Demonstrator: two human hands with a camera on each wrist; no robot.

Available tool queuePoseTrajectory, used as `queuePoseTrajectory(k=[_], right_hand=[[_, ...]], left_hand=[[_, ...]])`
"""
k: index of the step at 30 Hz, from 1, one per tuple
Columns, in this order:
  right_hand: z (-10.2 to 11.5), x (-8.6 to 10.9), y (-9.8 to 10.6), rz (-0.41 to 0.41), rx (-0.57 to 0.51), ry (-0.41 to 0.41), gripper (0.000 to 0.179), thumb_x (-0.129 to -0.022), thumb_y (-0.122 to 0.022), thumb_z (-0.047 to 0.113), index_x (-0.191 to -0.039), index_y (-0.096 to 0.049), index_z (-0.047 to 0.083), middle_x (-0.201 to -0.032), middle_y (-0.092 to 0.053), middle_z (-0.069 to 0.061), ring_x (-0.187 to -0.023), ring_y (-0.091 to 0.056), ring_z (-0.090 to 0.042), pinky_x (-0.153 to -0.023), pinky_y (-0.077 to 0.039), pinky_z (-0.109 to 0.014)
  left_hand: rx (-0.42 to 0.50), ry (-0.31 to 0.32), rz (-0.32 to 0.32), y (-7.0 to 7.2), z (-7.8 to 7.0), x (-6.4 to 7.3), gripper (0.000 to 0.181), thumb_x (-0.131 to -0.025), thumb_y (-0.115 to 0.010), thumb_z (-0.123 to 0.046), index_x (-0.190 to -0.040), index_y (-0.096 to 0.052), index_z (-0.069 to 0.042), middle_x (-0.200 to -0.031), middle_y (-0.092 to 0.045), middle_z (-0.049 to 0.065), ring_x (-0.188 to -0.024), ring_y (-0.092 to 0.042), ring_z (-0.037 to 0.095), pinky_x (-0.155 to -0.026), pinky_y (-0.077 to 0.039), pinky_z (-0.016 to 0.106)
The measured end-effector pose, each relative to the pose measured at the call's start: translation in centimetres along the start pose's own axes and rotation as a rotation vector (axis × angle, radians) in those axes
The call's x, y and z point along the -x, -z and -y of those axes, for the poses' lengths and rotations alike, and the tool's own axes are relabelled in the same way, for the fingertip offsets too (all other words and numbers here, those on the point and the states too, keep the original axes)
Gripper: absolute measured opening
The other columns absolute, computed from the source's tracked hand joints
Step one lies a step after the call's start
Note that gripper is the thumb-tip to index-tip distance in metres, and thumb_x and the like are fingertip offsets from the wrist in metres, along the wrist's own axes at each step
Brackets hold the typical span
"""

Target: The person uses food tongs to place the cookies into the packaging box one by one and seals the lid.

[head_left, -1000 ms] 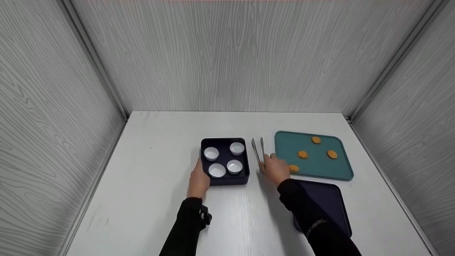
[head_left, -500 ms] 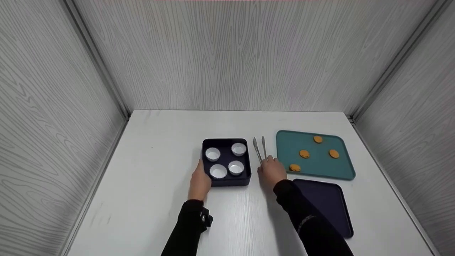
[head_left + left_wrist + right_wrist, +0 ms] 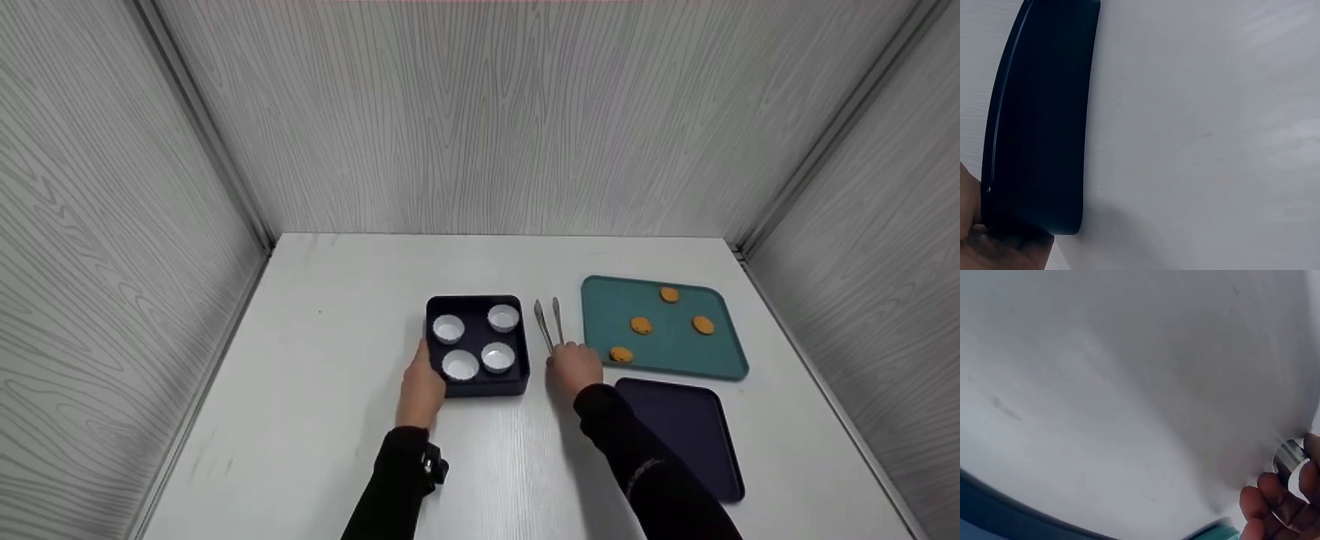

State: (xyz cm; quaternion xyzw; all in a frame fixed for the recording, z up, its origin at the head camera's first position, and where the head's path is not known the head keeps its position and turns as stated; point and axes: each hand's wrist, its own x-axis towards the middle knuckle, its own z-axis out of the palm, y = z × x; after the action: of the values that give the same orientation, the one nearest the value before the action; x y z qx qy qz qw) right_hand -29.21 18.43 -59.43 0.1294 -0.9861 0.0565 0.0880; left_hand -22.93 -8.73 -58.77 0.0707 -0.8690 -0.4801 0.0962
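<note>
A deep navy square box [image 3: 480, 386] stands on the white table. Inside it sit several white fluted paper cups [image 3: 460, 365]. My left hand [image 3: 421, 386] grips the box by its left side near the front corner; the left wrist view shows thumb and fingers at one end of the box wall [image 3: 1044, 124]. To the right of the box, my right hand [image 3: 576, 369] holds metal tongs [image 3: 544, 326] low on the table, their two arms spread and pointing away from me. In the right wrist view, the fingers are curled about the tongs' shiny bent end [image 3: 1289, 458].
A teal tray [image 3: 675, 356] with several round orange-brown cookies [image 3: 640, 325] lies right of the tongs. Nearer to me is a flat navy tray [image 3: 682, 427], partly covered by the right sleeve. Grey wood-grain panels [image 3: 480, 120] enclose the table at the back and sides.
My right hand has drawn back a little toward me, and the tongs' tips have shifted the same way. The left hand keeps its hold on the box, which stays about where it was.
</note>
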Motion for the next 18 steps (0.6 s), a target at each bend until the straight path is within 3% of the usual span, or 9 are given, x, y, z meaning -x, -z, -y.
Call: queuePoseTrajectory(k=[7,14,18], right_hand=[[-0.4,0.5,0.9,-0.076,-0.187,-0.043,0.012,-0.092,-0.068,0.007,-0.089,-0.057,0.004,-0.078,-0.062,-0.016,-0.066,-0.063,-0.038,-0.056,-0.051,-0.049],[-1.2,1.7,2.0,-0.239,-0.264,0.086,0.021,-0.088,-0.067,0.000,-0.080,-0.050,0.009,-0.070,-0.045,-0.005,-0.053,-0.040,-0.019,-0.050,-0.034,-0.033],[-1.8,2.3,2.6,-0.338,-0.278,0.111,0.027,-0.085,-0.067,-0.003,-0.075,-0.045,0.009,-0.069,-0.043,-0.005,-0.054,-0.037,-0.016,-0.048,-0.033,-0.031]], left_hand=[[-0.028,-0.044,-0.017,0.3,-0.3,0.7,0.054,-0.102,-0.039,0.007,-0.156,-0.037,0.000,-0.147,-0.053,0.025,-0.130,-0.055,0.042,-0.108,-0.044,0.051],[-0.028,-0.026,0.002,0.6,-0.2,1.8,0.055,-0.103,-0.037,0.006,-0.158,-0.035,-0.003,-0.148,-0.053,0.024,-0.132,-0.053,0.040,-0.110,-0.043,0.051],[-0.018,-0.033,-0.008,0.7,-0.1,2.6,0.057,-0.103,-0.037,0.007,-0.158,-0.035,-0.002,-0.150,-0.051,0.023,-0.134,-0.052,0.039,-0.111,-0.042,0.049]])
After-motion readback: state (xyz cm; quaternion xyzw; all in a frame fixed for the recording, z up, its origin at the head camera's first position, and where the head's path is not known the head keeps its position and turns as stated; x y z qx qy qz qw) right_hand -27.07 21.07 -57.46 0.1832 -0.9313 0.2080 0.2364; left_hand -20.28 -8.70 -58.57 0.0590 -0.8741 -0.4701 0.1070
